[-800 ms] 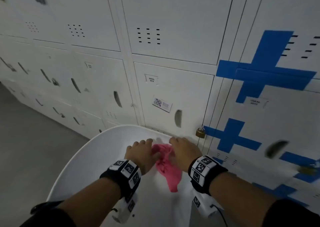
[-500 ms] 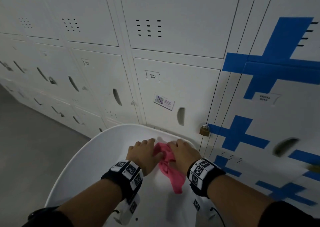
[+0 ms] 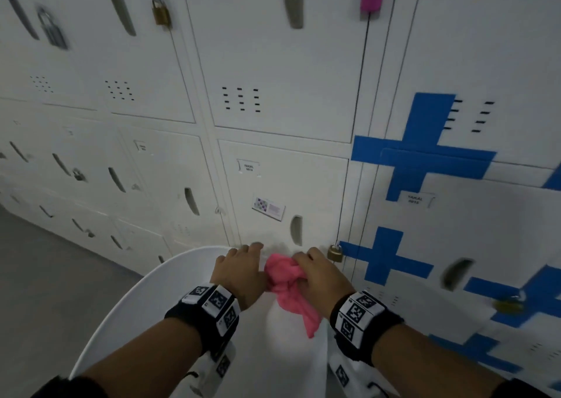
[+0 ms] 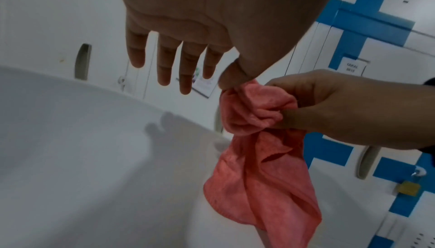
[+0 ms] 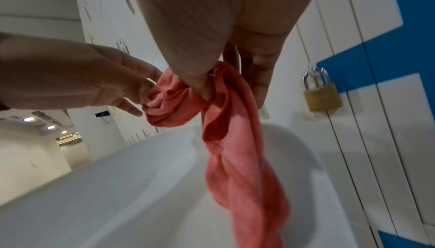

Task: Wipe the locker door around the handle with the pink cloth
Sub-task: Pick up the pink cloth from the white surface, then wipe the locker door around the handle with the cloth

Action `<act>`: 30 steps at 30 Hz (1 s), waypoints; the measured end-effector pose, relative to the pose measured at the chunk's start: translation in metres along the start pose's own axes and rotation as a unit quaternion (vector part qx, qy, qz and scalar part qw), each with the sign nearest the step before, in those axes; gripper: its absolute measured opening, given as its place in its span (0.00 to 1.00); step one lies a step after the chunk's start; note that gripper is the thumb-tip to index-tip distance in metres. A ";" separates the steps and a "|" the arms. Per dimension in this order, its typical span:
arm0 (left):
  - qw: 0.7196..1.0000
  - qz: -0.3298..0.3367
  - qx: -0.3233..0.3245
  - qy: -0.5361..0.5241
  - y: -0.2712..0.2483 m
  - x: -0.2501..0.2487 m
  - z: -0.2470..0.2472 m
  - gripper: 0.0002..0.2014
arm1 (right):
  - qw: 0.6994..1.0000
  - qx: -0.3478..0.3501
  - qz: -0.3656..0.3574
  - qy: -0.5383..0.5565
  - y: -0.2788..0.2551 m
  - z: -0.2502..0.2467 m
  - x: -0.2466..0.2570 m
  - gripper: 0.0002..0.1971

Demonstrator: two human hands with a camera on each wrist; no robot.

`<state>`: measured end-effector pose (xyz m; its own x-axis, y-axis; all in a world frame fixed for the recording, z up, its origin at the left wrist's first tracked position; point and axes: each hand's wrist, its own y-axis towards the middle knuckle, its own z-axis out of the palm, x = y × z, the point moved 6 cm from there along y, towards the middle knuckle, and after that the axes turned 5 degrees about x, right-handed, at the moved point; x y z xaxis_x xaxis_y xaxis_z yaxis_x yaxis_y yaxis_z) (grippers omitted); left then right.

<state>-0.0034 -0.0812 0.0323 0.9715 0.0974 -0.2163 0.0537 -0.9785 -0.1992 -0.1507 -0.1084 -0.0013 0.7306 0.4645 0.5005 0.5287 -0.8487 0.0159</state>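
Note:
The pink cloth (image 3: 287, 282) hangs bunched between my two hands above a white table (image 3: 145, 294). My right hand (image 3: 318, 271) grips the cloth's upper bunch (image 4: 259, 108) with thumb and curled fingers (image 5: 207, 84). My left hand (image 3: 239, 268) is beside it with its four fingers straight (image 4: 174, 62); only its thumb touches the cloth. The cloth's tail (image 5: 242, 168) dangles down. Just beyond the hands is the white locker door (image 3: 285, 185), with its slot handle (image 3: 296, 230) above my right hand. Neither hand nor the cloth touches the door.
A brass padlock (image 3: 334, 253) hangs at the door's right edge, close to my right hand (image 5: 322, 93). Blue tape crosses (image 3: 425, 154) mark the lockers on the right. A sticker label (image 3: 268, 208) sits left of the handle. Grey floor (image 3: 45, 276) lies at left.
Both hands stay together at the cloth over the table. The head view has tilted upward, so the upper row of handles and padlocks has come into sight.

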 end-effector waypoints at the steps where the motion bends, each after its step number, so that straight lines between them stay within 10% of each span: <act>1: 1.000 0.010 -0.013 -0.007 -0.001 -0.009 -0.010 0.31 | 1.000 -0.010 -0.001 0.008 -0.006 -0.014 0.002 0.16; 19: 0.915 0.285 -0.279 -0.058 -0.048 -0.263 -0.203 0.29 | 0.932 -0.341 -0.050 0.114 -0.180 -0.328 -0.005 0.26; 30: 0.888 0.285 -0.360 -0.008 -0.055 -0.341 -0.248 0.44 | 0.854 -0.507 -0.071 0.089 -0.254 -0.432 -0.006 0.19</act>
<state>-0.2801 -0.1056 0.3545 0.8856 -0.4534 -0.1008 -0.3054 -0.7319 0.6091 -0.4765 -0.0053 0.3658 0.5646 0.6120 0.5538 -0.1054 -0.6120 0.7838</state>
